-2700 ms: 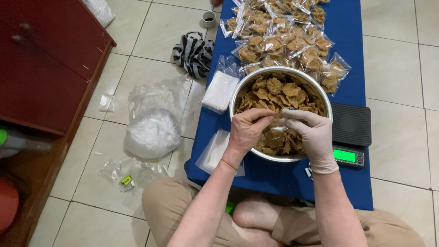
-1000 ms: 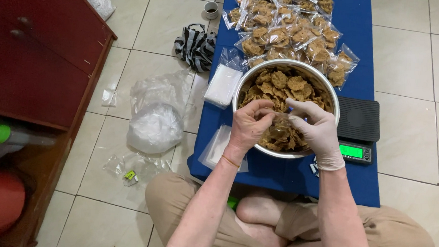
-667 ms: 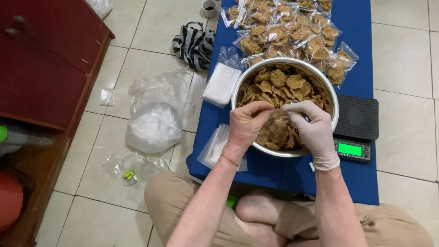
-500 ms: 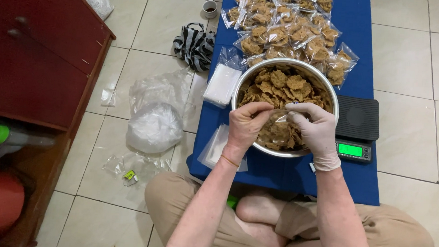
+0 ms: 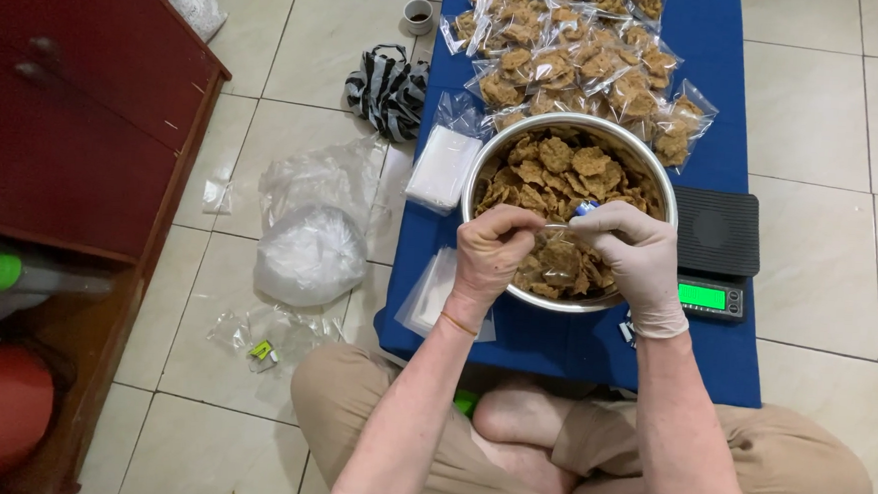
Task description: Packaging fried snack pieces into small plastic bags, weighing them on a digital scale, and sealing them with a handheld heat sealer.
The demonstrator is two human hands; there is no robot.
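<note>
A steel bowl (image 5: pixel 663 179) full of brown crackers (image 5: pixel 564 163) sits on a blue mat (image 5: pixel 693 361) in front of me. Over the bowl's near half I hold a small clear bag of crackers (image 5: pixel 561 260) by its top edge. My bare left hand (image 5: pixel 494 250) pinches the bag's left corner. My right hand (image 5: pixel 634 255), in a white glove, pinches the right corner, with a small blue-and-white piece at its fingertips.
A black scale with a green display (image 5: pixel 716 247) stands right of the bowl. Several filled bags (image 5: pixel 579 59) lie beyond it, and stacks of empty bags (image 5: pixel 443 167) to its left. Crumpled plastic (image 5: pixel 309 240) lies on the tiled floor. A red cabinet (image 5: pixel 64 137) stands at the left.
My hands lifted a filled clear bag from the crackers and drew together at its top edge. The view shifted slightly.
</note>
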